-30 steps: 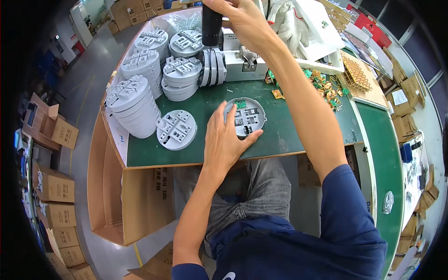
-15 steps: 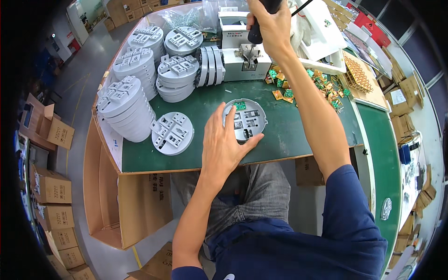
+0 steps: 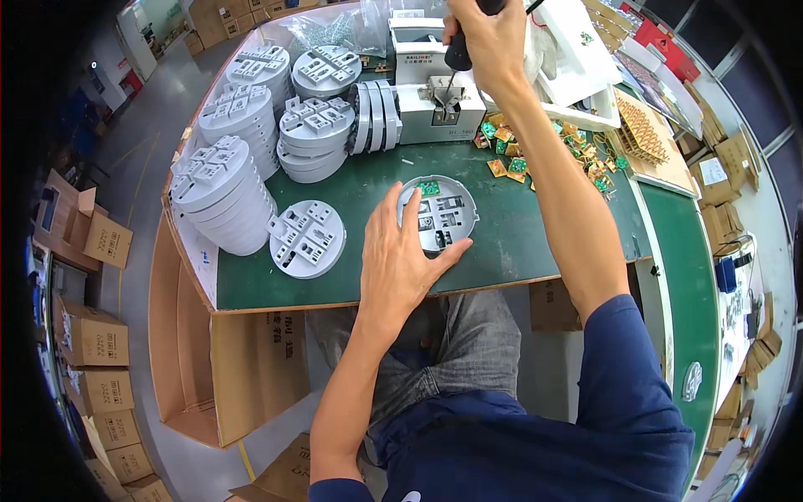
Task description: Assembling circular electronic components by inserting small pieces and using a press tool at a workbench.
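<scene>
My left hand [image 3: 396, 258] curls round the near left rim of a round grey plastic housing [image 3: 465, 206], which lies open side up on the bench. A small green circuit board [image 3: 430, 189] sits inside it at the far edge, close to my fingertips. Up at the far side, my right hand [image 3: 495, 48] grips a black corded electric screwdriver [image 3: 458, 55]. Its thin bit points down at the metal pickup of a white and grey screw feeder [image 3: 458, 127]. Whether a screw is on the bit is too small to tell.
Stacks of grey round housings [image 3: 219, 180] fill the bench's left side, with a single housing [image 3: 308, 239] nearer me. Loose green and orange circuit boards [image 3: 514, 155] lie right of the feeder, partly behind my right forearm. A bag of screws [image 3: 328, 35] lies at the back.
The screwdriver has tilted slightly, its bit staying at the feeder's pickup, and my right hand has shifted a little. My left hand and the housing have hardly moved.
</scene>
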The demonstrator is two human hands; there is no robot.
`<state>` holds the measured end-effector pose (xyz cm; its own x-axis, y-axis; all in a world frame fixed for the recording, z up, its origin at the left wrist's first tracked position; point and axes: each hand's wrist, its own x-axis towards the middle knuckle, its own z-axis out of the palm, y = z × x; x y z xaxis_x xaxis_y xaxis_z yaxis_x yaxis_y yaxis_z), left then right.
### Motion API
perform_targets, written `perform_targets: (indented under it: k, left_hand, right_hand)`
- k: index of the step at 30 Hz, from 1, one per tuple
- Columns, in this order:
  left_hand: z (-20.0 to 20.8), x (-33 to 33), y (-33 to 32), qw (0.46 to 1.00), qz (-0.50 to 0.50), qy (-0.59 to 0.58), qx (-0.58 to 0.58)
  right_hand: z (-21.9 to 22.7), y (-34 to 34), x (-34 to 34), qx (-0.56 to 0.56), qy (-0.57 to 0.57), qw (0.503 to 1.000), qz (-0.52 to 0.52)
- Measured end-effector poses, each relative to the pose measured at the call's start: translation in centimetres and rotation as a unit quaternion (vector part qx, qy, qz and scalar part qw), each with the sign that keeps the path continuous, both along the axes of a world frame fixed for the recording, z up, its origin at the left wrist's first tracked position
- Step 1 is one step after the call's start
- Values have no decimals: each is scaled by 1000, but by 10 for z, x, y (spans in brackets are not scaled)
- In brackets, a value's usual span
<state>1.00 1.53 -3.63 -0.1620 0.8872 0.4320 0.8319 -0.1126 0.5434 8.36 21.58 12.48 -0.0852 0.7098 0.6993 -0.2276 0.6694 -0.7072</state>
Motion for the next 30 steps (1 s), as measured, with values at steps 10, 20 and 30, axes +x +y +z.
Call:
perform_targets:
  k: [10,20,30]
  left_hand:
    - [-2,0,-1,1000,4,6,4]
    - [-1,0,2,1000,-2,21,23]
    - [-2,1,1,1000,3,16,8]
  right_hand:
    - [-15,5,9,-41,-59,996,44]
    - [-56,-64,23,-52,-36,986,153]
    - [-64,-69,14,-88,-2,982,168]
